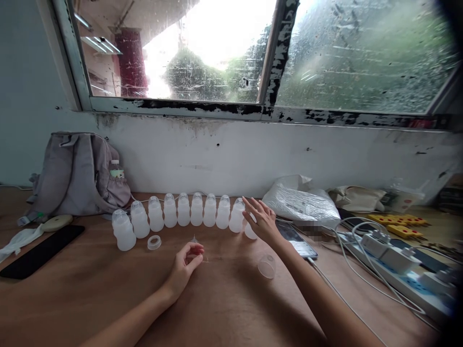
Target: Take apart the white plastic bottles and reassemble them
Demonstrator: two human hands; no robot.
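Frosted white baby bottles with clear caps stand upright in a curved row, among them one bottle point(197, 210) near the middle. My right hand point(263, 221) is over the right end of the row with fingers stretched out. It partly covers the last bottle point(250, 231); whether it touches that bottle I cannot tell. My left hand point(186, 268) is closed just above the table, fingers curled round what looks like a clear bottle nipple point(194, 239), mostly hidden. A white collar ring point(154, 242) lies near the left bottles. A clear cap point(266, 266) rests below my right hand.
A grey backpack point(77, 173) stands at the back left, with a black flat case point(43, 250) before it. On the right are a phone point(298, 241), a silver plastic bag point(304, 200), a white power strip point(394, 272) with cables, and yellow parts point(401, 220). A wall with windows closes off the back.
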